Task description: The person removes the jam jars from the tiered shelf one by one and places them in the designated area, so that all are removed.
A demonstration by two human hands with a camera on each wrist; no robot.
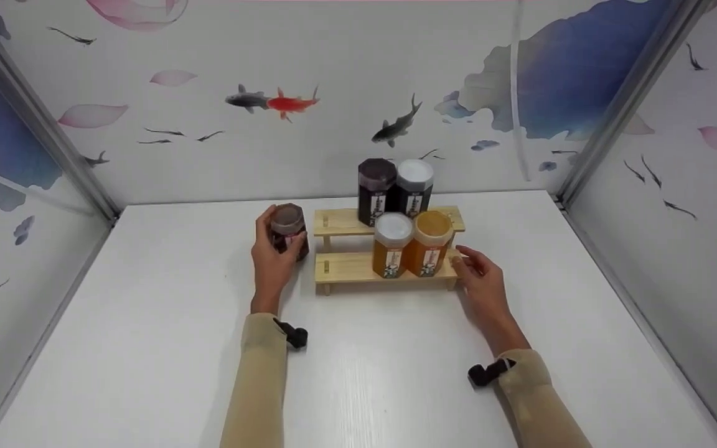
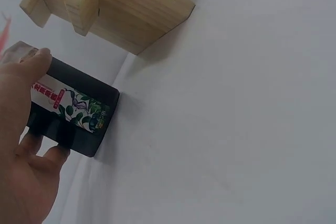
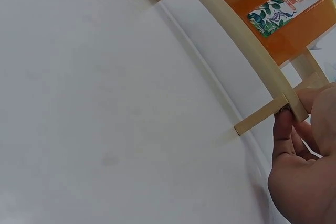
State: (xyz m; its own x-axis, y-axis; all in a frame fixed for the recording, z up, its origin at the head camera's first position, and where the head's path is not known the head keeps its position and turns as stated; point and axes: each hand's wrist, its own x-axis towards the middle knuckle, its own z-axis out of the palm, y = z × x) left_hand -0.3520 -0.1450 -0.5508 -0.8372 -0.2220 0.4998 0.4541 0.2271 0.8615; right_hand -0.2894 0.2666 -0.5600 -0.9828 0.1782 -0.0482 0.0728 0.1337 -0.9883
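We find the left grip (image 1: 271, 264) closed around a dark jar (image 1: 287, 221), thumb on one side and fingers on the other, beside the left end of a two-tier wooden stand (image 1: 346, 267); both are near the back edge of the worktop (image 1: 358, 373), the jar nearer its back-left corner. We cannot tell whether the jar's base touches the surface. We judge the jar stiff and, if full, fairly heavy for its size; its smooth faces could slip, and we cannot settle glass or plastic. We would take hold of opposite flats of the body below the lid, not the lid alone. The right grip (image 1: 483, 283) pinches the right end of the stand's lower board, a light-looking, rigid piece. That board carries an amber jar (image 1: 391, 246) and an orange jar (image 1: 431, 246); the upper one carries a dark-lidded jar (image 1: 376, 193) and a white-lidded dark jar (image 1: 417, 183). The left wrist view discloses the held jar's plant-printed label (image 2: 71, 103) and base edge, where the head view gives mainly its lid. The right wrist view exposes fingers beneath the board, by a leg (image 3: 262, 115); only the head view records the upper-tier jars.
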